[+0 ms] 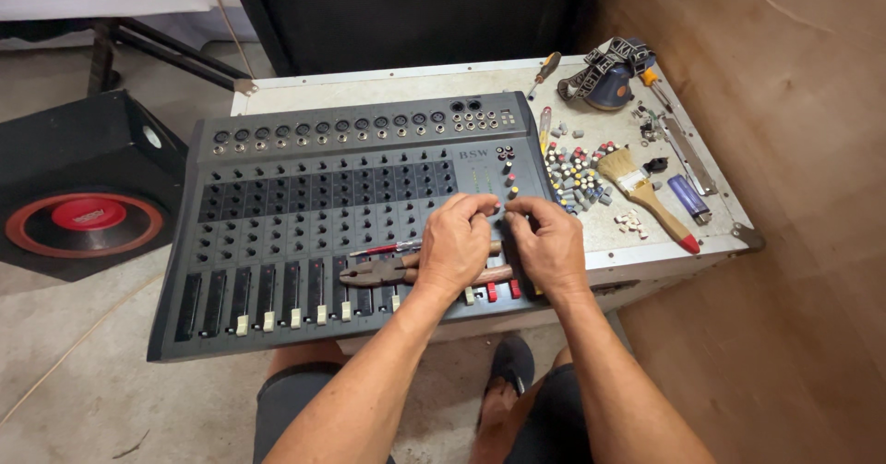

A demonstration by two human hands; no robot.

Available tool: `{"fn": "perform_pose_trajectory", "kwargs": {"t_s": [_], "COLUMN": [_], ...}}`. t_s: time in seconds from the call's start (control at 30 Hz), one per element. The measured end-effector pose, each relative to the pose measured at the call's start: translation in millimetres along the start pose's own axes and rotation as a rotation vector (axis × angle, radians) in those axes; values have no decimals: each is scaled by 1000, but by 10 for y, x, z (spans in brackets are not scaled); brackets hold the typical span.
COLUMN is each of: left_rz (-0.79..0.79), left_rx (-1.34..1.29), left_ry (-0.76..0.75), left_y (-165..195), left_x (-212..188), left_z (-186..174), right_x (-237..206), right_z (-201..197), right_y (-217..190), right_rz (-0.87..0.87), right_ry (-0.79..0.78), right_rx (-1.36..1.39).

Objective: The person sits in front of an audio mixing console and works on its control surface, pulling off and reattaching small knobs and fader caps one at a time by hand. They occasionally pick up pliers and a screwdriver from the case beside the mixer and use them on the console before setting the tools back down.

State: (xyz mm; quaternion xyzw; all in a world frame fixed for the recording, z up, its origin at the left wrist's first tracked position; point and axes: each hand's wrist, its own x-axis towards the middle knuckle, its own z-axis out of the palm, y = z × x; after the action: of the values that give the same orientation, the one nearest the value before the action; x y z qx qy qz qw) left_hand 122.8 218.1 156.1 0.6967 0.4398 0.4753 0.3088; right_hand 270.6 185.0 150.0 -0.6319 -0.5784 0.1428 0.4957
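Both hands meet at the audio mixer point(305, 215), near its right edge. Left hand point(454, 242) and right hand point(550, 242) have fingers pinched together on something tiny, too small to identify. Light, steady pressure suits this. Pliers point(388, 270) lie crosswise under the left hand, nose pointing left.

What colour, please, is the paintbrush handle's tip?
Red, on the paintbrush in the head view.
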Motion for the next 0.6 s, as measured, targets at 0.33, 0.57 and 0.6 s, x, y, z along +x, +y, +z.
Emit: {"fn": "perform_pose_trajectory", "kwargs": {"t_s": [0.33,0.57,0.6], "left_rz": [15,2,-1], "left_rx": [21,11,7], "left_ry": [3,6,8], "left_y": [-17,12,12], "left_x": [-14,-15,-13], "left_z": [-4,-13,-14], "right_x": [-14,-23,-19], "right_z": [14,3,5], "right_y": [-14,-50,-52], "right_rz": [-64,-103,-102], "right_ry": [26,14,13], "right_rx": [-54,-62,-59]}}
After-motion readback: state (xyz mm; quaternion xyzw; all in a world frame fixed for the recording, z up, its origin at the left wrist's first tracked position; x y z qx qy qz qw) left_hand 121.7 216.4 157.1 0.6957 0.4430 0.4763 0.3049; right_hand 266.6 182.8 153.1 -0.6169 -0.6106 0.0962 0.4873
